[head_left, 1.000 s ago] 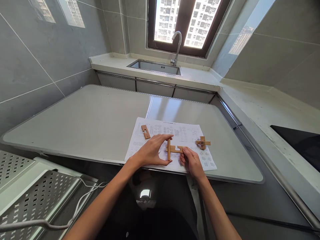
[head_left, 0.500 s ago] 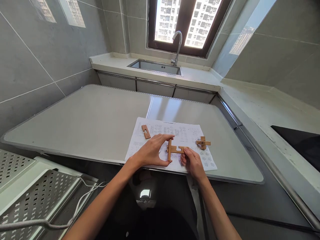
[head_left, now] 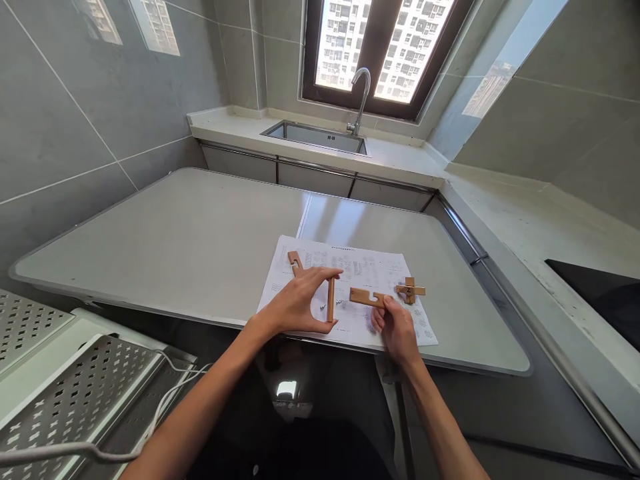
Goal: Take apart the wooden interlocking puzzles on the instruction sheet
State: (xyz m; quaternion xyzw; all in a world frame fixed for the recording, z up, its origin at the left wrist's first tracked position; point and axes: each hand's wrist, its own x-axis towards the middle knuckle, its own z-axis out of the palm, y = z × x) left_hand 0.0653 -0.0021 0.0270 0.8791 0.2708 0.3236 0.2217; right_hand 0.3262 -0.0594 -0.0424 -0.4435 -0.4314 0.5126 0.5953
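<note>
- Wooden puzzle pieces showing: 3 loose — upright piece (head_left: 331, 300), notched piece (head_left: 367, 297), far-left piece (head_left: 295, 262).
- Assembled wooden cross (head_left: 410, 290) lying near sheet's right edge: 1.
- Printed sheet (head_left: 350, 267) lying at table's near edge: 1.
- Hands working: 2.

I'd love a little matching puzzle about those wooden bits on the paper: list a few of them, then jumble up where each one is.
Things:
1. upright wooden strip
2. notched flat piece
3. assembled cross
4. small loose piece

Places:
A. lying alone at the instruction sheet's far left corner
B. pinched between thumb and forefinger of the left hand
C. resting untouched at the sheet's right side
D. held at its near end by the right hand

Pairs: 1-B, 2-D, 3-C, 4-A
</note>
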